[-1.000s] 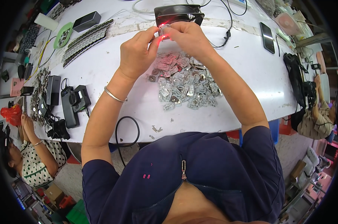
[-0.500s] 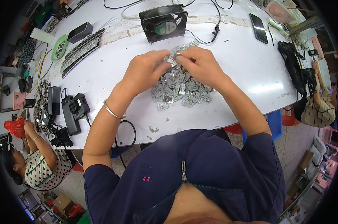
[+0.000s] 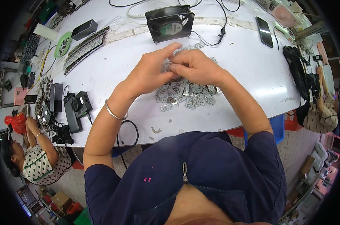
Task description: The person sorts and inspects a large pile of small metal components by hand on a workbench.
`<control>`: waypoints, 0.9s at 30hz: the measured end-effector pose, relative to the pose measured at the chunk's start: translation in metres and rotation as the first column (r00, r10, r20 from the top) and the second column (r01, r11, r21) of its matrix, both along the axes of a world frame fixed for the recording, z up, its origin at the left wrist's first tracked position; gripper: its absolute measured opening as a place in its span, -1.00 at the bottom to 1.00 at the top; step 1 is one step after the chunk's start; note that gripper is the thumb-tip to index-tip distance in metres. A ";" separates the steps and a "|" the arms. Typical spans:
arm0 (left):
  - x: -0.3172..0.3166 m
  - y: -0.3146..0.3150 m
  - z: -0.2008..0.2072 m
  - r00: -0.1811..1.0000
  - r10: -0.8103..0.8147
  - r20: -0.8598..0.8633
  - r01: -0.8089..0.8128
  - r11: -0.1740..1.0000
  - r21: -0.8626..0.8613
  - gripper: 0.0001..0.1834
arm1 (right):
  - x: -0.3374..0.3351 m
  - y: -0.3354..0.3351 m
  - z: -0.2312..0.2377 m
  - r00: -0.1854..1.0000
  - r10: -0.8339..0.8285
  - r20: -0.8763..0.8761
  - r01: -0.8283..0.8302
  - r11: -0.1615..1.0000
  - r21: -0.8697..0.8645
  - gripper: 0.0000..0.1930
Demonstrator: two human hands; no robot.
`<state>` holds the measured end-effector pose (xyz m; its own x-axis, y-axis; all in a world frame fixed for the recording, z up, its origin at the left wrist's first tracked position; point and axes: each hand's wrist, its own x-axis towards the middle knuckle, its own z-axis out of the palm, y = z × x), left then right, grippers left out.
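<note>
A heap of small flat silvery metal pieces (image 3: pixel 186 93) lies on the white table in front of me. Over its far left part is my left hand (image 3: pixel 149 71), thumb and forefinger spread apart. Some pieces show in that gap; whether they rest in the palm or on the heap I cannot tell. My right hand (image 3: pixel 200 67) reaches in between the left thumb and forefinger. Its thumb and fingers are pinched together, and whatever is in them is hidden. Just beyond the hands stands a black square fan (image 3: pixel 170 24).
At left lie keyboard-like strips (image 3: pixel 85 48), a green dish (image 3: pixel 63 44), a dark box (image 3: pixel 84 29) and black adapters (image 3: pixel 74 108). A phone (image 3: pixel 265 32) and a black bag (image 3: pixel 293 65) are at right. Co-workers sit at the left (image 3: pixel 40 161) and right (image 3: pixel 320 116).
My hands have come together: the right hand has moved left, its fingertips now between the left thumb and forefinger. The left forefinger has stretched out. The view has shifted slightly.
</note>
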<state>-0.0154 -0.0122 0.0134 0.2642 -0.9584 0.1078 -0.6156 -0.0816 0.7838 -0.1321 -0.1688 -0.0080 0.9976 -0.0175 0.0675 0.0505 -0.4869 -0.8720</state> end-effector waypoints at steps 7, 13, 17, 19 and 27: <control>-0.001 -0.005 -0.012 0.992 0.043 -0.123 -0.046 0.999 -0.022 -0.26 | -0.005 -0.006 0.008 0.995 -0.044 -0.095 0.050 0.997 0.061 -0.75; 0.004 -0.006 0.004 0.946 0.148 -0.288 -0.047 0.942 0.331 -0.76 | -0.015 -0.011 -0.003 0.984 -0.162 -0.077 0.172 0.972 0.159 -0.70; 0.004 -0.006 0.001 0.957 0.156 -0.245 -0.073 0.945 0.318 -0.76 | -0.018 -0.009 -0.003 0.983 -0.171 -0.067 0.179 0.975 0.129 -0.74; 0.005 -0.005 -0.004 0.960 0.122 -0.253 -0.056 0.966 0.253 -0.73 | -0.018 -0.011 0.001 0.983 -0.142 -0.113 0.153 0.984 0.091 -0.73; 0.015 -0.001 0.004 0.908 0.095 -0.409 0.029 0.958 0.286 -0.70 | -0.007 -0.009 0.010 0.966 -0.129 -0.225 0.190 0.942 0.275 -0.74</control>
<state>-0.0005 -0.0137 0.0173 0.2575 -0.9221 -0.2890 -0.2326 -0.3494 0.9076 -0.1393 -0.1778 0.0021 0.9720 -0.1659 -0.1667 -0.1982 -0.1962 -0.9603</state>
